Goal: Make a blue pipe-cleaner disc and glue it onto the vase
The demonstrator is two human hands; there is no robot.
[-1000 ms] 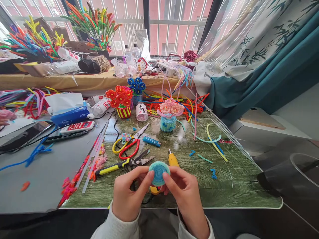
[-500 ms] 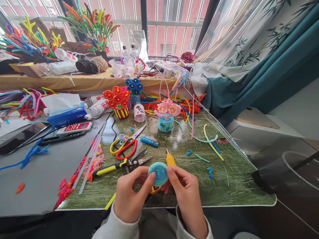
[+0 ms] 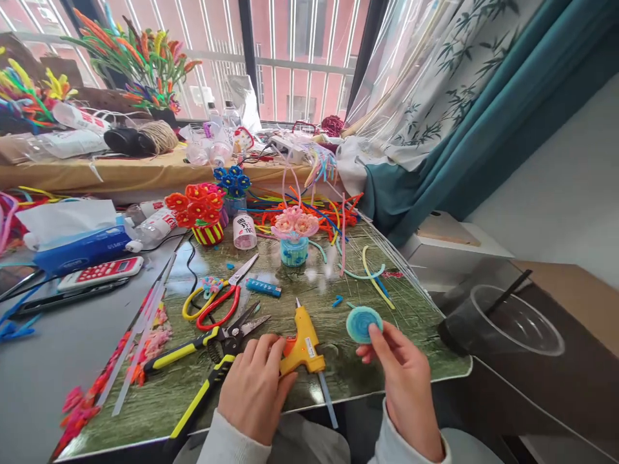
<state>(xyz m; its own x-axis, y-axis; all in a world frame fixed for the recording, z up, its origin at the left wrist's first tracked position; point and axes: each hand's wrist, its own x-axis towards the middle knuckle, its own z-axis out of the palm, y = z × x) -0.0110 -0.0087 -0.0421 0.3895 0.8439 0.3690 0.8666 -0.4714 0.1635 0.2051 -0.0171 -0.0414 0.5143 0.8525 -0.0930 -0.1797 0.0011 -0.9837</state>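
Table: one, green, under both hands.
Hands: two, bare, out of grey sleeves. The left hand [image 3: 254,390] lies over the gun's handle side, fingers bent at the trigger; whether they are closed round it I cannot tell. The right hand [image 3: 409,380] pinches the disc's near-right edge between thumb and fingers.
Shears: one, black and yellow [image 3: 232,338], left of and ahead of the left hand, blades spread; the lower handle runs close along that hand's left side.
Flowers: four bunches, beyond the hands: pink [image 3: 294,225] ahead of the space between them; red [image 3: 198,207], blue [image 3: 233,180] and a partly hidden magenta [image 3: 220,189] farther left.
Gun: one, yellow [image 3: 305,338], between the hands; long axis running away from the person, nozzle outward and slightly left, glue stick [image 3: 327,399] out of the rear past the table edge.
Scissors: one pair [image 3: 231,283], ahead-left of the left hand, points away to the right.
Disc: one, blue-green [image 3: 362,324], at the right fingertips, right of the gun; round, so without a long axis, its coiled face toward the person.
Lighter: one, blue [image 3: 264,287], ahead of the left hand, beyond the shears.
Scrap: a blue one [image 3: 337,301], just ahead-left of the disc.
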